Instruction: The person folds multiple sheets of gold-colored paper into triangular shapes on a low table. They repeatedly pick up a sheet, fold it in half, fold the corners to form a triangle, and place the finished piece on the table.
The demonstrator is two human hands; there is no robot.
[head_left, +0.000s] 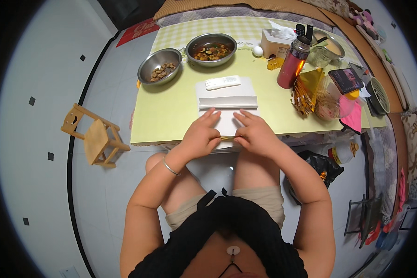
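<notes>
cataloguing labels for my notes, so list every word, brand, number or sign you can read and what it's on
Flat red mat on the floor: large pale lettering, only part showing; wording not copied here.
Dark rectangular phone with lit screen: too small to read.
Long white rounded object: greyish marking, too small to read.
Plain white paper sheet between the hands: no lettering visible.

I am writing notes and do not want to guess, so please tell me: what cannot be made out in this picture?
All in the head view:
Left hand and right hand: palms hidden by their backs.
Thin yellowish strip between them: too small to identify.
Black bag: partly hidden by the right forearm.
Phone screen: details too small.
</notes>
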